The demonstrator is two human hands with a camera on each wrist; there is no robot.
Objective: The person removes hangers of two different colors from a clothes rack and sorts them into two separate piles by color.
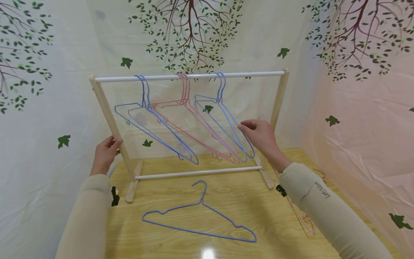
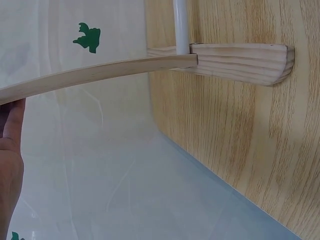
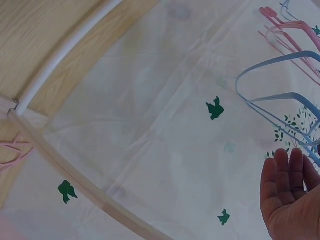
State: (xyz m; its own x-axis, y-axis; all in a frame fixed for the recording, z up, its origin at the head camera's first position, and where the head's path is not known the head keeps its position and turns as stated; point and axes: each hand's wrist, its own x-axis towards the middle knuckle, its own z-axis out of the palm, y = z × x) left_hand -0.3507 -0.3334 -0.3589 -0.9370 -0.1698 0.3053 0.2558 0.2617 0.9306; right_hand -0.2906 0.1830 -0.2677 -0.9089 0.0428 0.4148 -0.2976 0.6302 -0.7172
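Blue hangers (image 1: pixel 220 99) hang near the raised, forward-reaching right grip (image 1: pixel 261 136).

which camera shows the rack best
The head view: nearly the whole rack shows, both rails included. The left wrist view catches parts of the left post, foot and lower rail; the right wrist view, parts of the right post and lower rail.

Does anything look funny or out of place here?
A blue wire hanger lies on the wooden table, and pink wire hangers by the right sleeve, while other hangers hang from the white top rail, so they look left out.
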